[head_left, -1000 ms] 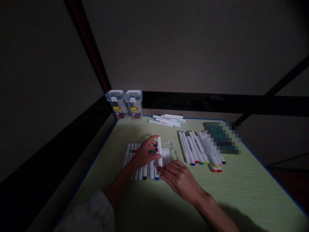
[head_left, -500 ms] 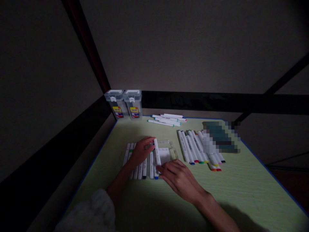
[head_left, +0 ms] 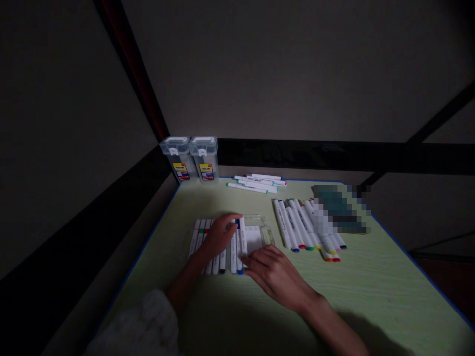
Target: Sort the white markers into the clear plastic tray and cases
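Note:
A white marker [head_left: 243, 237] lies lengthwise between my hands at the right end of a row of white markers [head_left: 215, 262]. My left hand [head_left: 221, 232] curls over the row, its fingertips at the marker's far end. At the near end, the bent fingers of my right hand [head_left: 272, 269] pinch the same marker. Beneath the row is a clear plastic case [head_left: 267, 235], with a pale patch showing to the right of the held marker. Blue, green and red bands show on some markers in the row. My left hand hides part of several of them.
Several loose markers [head_left: 291, 227] with coloured ends lie to the right, beside a partly blurred dark green flat object [head_left: 339, 207]. More markers [head_left: 256, 184] lie near the back edge. Two clear lidded boxes [head_left: 206, 160] stand at the back left against the wall.
The held marker's far end has shifted slightly right, straightening it alongside the row. My left fingers moved with it, uncovering a blue band on the neighbouring marker. My right hand stays nearly still.

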`<state>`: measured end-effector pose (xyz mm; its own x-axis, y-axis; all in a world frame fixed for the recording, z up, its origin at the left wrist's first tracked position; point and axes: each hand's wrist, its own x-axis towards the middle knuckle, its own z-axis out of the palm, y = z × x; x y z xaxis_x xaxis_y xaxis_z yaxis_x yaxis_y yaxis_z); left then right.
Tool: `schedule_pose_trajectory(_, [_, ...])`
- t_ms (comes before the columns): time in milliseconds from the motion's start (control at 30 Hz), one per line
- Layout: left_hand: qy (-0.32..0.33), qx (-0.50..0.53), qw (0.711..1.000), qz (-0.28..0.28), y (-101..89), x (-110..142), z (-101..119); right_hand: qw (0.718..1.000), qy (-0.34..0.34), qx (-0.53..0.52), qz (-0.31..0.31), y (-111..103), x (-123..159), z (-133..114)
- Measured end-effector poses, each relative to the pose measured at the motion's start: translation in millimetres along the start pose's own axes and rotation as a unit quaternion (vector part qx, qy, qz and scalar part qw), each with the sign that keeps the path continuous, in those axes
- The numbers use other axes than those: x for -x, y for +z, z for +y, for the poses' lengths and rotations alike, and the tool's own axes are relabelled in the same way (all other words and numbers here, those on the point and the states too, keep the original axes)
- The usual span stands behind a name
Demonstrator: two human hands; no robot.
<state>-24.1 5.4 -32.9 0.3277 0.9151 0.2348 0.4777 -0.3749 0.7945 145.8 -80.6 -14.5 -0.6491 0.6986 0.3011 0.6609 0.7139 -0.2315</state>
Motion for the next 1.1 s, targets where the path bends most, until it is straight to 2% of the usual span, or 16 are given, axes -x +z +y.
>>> schedule_pose_trajectory(233, [0.054,-0.017,0.998,-0.008,1.8,-1.0,-0.9,1.0,0.002,-0.01,-0.013,-0.5,-0.1,-0.3])
schedule_pose_trajectory(567, [0.092,-0.045,0.995,-0.008,4.5,0.0,-3.6,0.999,0.016,-0.031,-0.014,-1.0,-0.4,-0.3])
schedule_pose_trajectory(1100, [0.098,-0.058,0.993,-0.023,3.3,-0.5,-2.1,0.999,0.003,-0.024,-0.028,-4.9,0.5,3.3])
